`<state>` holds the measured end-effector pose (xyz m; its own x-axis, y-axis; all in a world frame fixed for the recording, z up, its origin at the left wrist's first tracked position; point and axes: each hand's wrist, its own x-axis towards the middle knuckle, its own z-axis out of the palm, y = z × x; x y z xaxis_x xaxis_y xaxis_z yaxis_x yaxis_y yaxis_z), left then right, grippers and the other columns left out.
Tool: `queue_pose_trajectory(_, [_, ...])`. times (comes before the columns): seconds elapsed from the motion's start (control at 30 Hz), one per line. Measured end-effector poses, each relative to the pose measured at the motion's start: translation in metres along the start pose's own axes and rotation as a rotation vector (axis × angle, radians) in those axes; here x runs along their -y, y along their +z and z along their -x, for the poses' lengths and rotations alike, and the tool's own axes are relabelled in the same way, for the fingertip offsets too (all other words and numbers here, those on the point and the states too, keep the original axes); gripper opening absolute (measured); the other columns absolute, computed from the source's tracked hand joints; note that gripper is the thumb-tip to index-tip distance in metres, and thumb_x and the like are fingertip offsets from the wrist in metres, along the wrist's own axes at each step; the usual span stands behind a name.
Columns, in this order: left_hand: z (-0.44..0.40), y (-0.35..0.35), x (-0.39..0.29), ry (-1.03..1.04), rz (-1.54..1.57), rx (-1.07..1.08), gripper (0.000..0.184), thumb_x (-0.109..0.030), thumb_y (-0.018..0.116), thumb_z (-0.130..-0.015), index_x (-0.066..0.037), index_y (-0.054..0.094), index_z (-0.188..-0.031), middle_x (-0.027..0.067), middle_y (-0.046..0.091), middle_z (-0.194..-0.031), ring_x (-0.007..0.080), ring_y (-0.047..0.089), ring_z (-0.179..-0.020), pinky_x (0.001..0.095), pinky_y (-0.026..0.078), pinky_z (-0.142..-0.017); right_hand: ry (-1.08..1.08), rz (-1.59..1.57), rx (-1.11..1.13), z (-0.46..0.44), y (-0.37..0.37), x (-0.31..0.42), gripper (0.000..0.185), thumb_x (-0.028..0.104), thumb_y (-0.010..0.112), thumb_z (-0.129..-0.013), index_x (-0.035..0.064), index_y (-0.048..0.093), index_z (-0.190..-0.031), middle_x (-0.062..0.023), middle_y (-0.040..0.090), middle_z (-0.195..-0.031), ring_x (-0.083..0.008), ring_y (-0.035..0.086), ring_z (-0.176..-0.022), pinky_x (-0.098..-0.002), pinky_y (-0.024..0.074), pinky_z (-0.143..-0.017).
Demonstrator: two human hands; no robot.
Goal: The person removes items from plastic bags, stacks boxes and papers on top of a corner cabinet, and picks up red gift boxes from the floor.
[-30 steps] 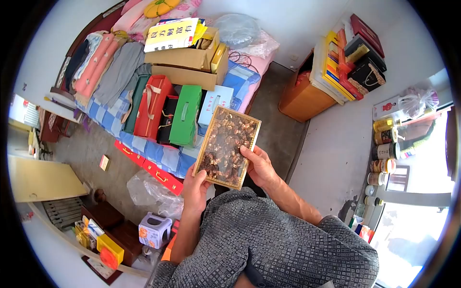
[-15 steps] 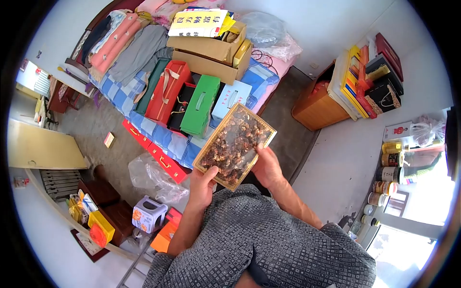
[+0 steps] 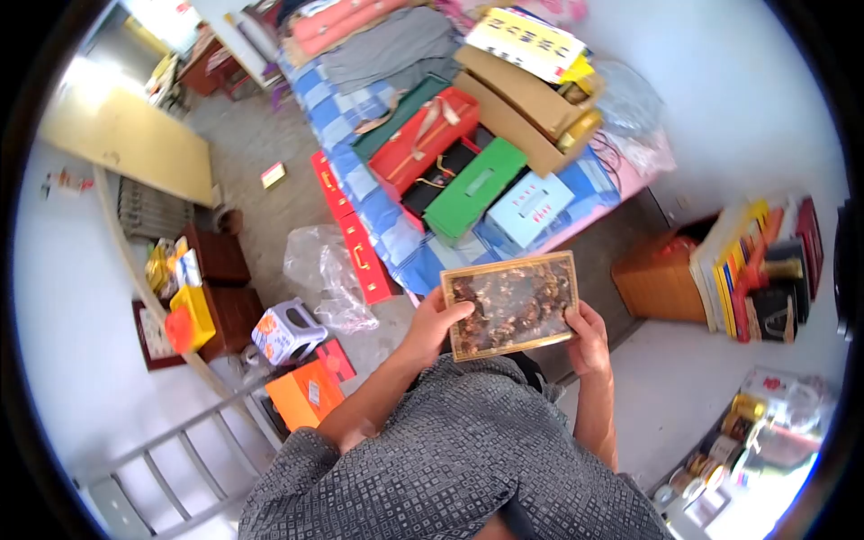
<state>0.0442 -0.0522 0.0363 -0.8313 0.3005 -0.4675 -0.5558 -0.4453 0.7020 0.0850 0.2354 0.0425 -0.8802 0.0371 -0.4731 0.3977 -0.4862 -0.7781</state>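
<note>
A flat box with a gold rim and a clear lid is held level in front of my body. Through the lid show many brown, crinkled dried pieces, whose exact kind I cannot make out. My left hand grips its left end, thumb lying over the lid. At the right end my right hand holds the edge, thumb on the rim and fingers behind. Beyond the box, on the bed, stand a light blue box, a green box and a red box.
A cardboard carton and folded bedding lie on the bed. Red cases, a plastic bag, a stool and an orange box are on the floor. A wooden cabinet stands right.
The clear-lidded box has turned from a diagonal slant to nearly level, with both hands still on it. My view has swung, so the bed now appears farther right.
</note>
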Motion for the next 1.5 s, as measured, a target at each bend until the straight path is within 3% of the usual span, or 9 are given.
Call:
queue_pose_trajectory(0.2, [0.000, 0.008, 0.000, -0.020, -0.032, -0.105, 0.050, -0.027, 0.075, -0.093, 0.000, 0.053, -0.128, 0.0066, 0.064, -0.116, 0.0148, 0.062, -0.103, 0.0327, 0.052, -0.088, 0.053, -0.040, 0.030, -0.010, 0.002, -0.006, 0.025, 0.011, 0.062, -0.099, -0.0024, 0.061, -0.120, -0.0064, 0.069, -0.106, -0.0130, 0.065, -0.093, -0.0294, 0.0518, -0.087])
queue_pose_trajectory(0.47, [0.008, 0.000, 0.006, 0.039, 0.026, -0.136, 0.053, -0.026, 0.075, -0.093, 0.001, 0.051, -0.131, 0.0076, 0.064, -0.118, 0.0151, 0.062, -0.105, 0.0335, 0.052, -0.089, 0.138, 0.104, 0.198, -0.032, 0.002, 0.015, 0.041, 0.025, 0.065, -0.099, -0.0015, 0.057, -0.130, -0.0063, 0.067, -0.118, -0.0146, 0.063, -0.105, -0.0309, 0.0506, -0.091])
queue_pose_trajectory(0.57, [0.011, -0.006, 0.010, 0.054, 0.003, -0.144, 0.051, -0.023, 0.073, -0.094, -0.001, 0.050, -0.134, 0.0080, 0.063, -0.122, 0.0164, 0.063, -0.108, 0.0356, 0.053, -0.092, 0.196, 0.156, 0.169, -0.041, 0.022, 0.021, 0.043, 0.031, 0.062, -0.101, -0.0010, 0.057, -0.130, -0.0064, 0.068, -0.116, -0.0149, 0.065, -0.101, -0.0306, 0.0523, -0.089])
queue_pose_trajectory(0.73, [0.023, -0.010, 0.009, 0.068, -0.010, -0.198, 0.051, -0.021, 0.072, -0.094, -0.002, 0.050, -0.136, 0.0083, 0.063, -0.125, 0.0178, 0.064, -0.111, 0.0373, 0.054, -0.094, 0.208, 0.193, 0.228, -0.054, 0.027, 0.002, 0.040, 0.031, 0.059, -0.103, -0.0007, 0.059, -0.128, -0.0066, 0.069, -0.111, -0.0146, 0.066, -0.097, -0.0303, 0.0538, -0.085])
queue_pose_trajectory(0.8, [0.029, -0.008, 0.007, 0.028, 0.029, -0.258, 0.049, -0.023, 0.075, -0.092, -0.001, 0.052, -0.130, 0.0060, 0.065, -0.112, 0.0143, 0.064, -0.097, 0.0324, 0.055, -0.084, 0.187, 0.228, 0.197, -0.051, 0.031, -0.002, 0.037, 0.031, 0.062, -0.102, -0.0001, 0.063, -0.123, -0.0050, 0.069, -0.109, -0.0122, 0.065, -0.093, -0.0289, 0.0538, -0.081])
queue_pose_trajectory(0.9, [0.039, -0.005, 0.007, 0.056, 0.049, -0.325, 0.047, -0.023, 0.074, -0.093, -0.002, 0.053, -0.129, 0.0059, 0.065, -0.109, 0.0139, 0.065, -0.092, 0.0316, 0.056, -0.080, 0.242, 0.181, 0.230, -0.052, 0.033, -0.013, 0.034, 0.029, 0.061, -0.103, 0.0006, 0.064, -0.121, -0.0039, 0.070, -0.105, -0.0108, 0.065, -0.089, -0.0271, 0.0538, -0.078])
queue_pose_trajectory(1.07, [0.065, -0.023, 0.032, 0.079, 0.091, -0.345, 0.045, -0.022, 0.071, -0.095, -0.003, 0.053, -0.132, 0.0077, 0.065, -0.114, 0.0172, 0.066, -0.098, 0.0351, 0.058, -0.084, 0.287, 0.153, 0.226, -0.053, 0.033, -0.029, 0.031, 0.028, 0.064, -0.101, 0.0015, 0.064, -0.118, -0.0028, 0.069, -0.102, -0.0090, 0.063, -0.088, -0.0271, 0.0518, -0.077])
queue_pose_trajectory(1.23, [0.093, -0.005, 0.044, -0.001, 0.182, -0.549, 0.041, -0.019, 0.068, -0.096, -0.003, 0.053, -0.131, 0.0078, 0.064, -0.119, 0.0204, 0.067, -0.102, 0.0425, 0.060, -0.087, 0.301, 0.199, 0.248, -0.064, 0.026, -0.045, 0.034, 0.028, 0.067, -0.100, 0.0004, 0.063, -0.120, -0.0022, 0.067, -0.103, -0.0100, 0.060, -0.091, -0.0283, 0.0497, -0.080])
queue_pose_trajectory(1.5, [0.112, 0.003, 0.076, 0.068, 0.142, -0.634, 0.036, -0.019, 0.067, -0.097, -0.004, 0.055, -0.127, 0.0076, 0.066, -0.116, 0.0194, 0.067, -0.102, 0.0391, 0.060, -0.084, 0.395, 0.242, 0.318, -0.060, 0.031, -0.054, 0.040, 0.029, 0.069, -0.098, -0.0025, 0.061, -0.121, -0.0046, 0.066, -0.108, -0.0110, 0.060, -0.094, -0.0289, 0.0498, -0.082])
